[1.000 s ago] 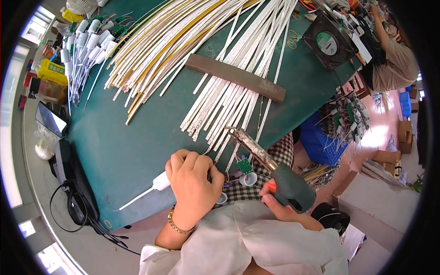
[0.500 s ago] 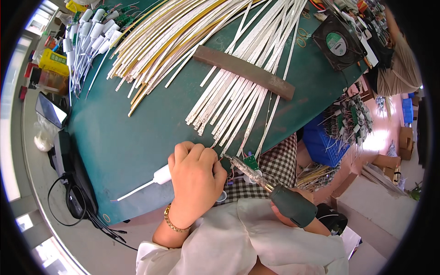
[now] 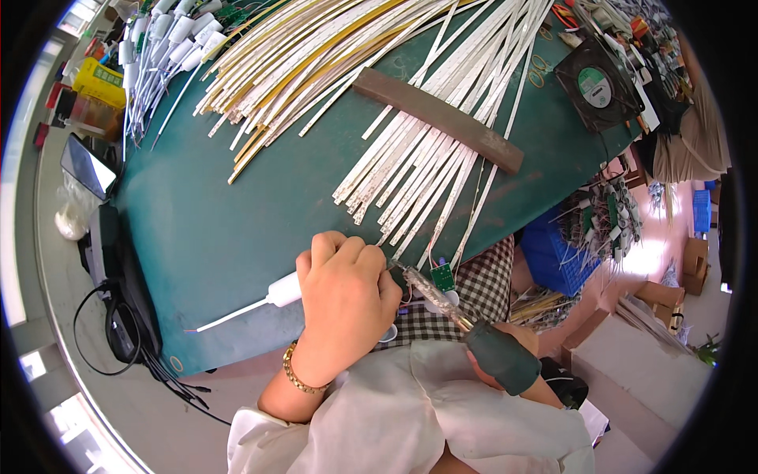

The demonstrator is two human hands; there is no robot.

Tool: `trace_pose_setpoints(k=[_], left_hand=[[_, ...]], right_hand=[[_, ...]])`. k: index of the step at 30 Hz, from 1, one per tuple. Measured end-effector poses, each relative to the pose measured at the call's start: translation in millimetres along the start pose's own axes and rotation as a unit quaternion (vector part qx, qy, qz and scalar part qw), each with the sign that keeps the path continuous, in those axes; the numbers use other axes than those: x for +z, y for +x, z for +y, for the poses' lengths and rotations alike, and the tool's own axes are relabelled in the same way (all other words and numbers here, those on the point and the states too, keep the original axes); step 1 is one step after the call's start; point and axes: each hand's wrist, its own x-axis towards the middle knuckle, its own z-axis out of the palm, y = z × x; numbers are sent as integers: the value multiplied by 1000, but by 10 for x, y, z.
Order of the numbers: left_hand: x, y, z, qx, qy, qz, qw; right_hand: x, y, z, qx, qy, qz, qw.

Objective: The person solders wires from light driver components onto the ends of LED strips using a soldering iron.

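My left hand (image 3: 347, 296) is closed at the table's near edge, knuckles up, its fingertips hidden, so what it pinches does not show. From beside it sticks out a white cylinder (image 3: 284, 291) with a thin white cable trailing left. In my right hand (image 3: 517, 341) is a soldering iron (image 3: 505, 359) with a dark green grip. Its tip comes close to my left fingers, by the near ends of white LED-like strips (image 3: 426, 178). A small green circuit board (image 3: 443, 276), with thin wires, hangs at the table edge just beyond the iron's shaft.
A brown bar (image 3: 442, 118) lies across the white strips. More white and yellow strips (image 3: 300, 59) fan out behind. White cylinders with cables (image 3: 181, 35) are heaped far left. A black fan (image 3: 594, 85) stands far right; a blue crate (image 3: 557, 249) sits below the table's right side.
The whole view has shifted slightly. My left hand stays closed in much the same place, and the iron's tip remains near its fingers.
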Motion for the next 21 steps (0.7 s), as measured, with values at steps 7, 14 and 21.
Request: trace_pose_setpoints(k=[7,14,21], left_hand=[[16,2,-11,8,2,5,1000],[28,4,-12,11,4,10,1000],[28,4,-6,12,10,4,1000]], right_hand=[[-70,13,-120,57,-117,-76,989],[-50,-6,-58,136,-87,-104,981],[29,-74,9,110,-79,-62,989]])
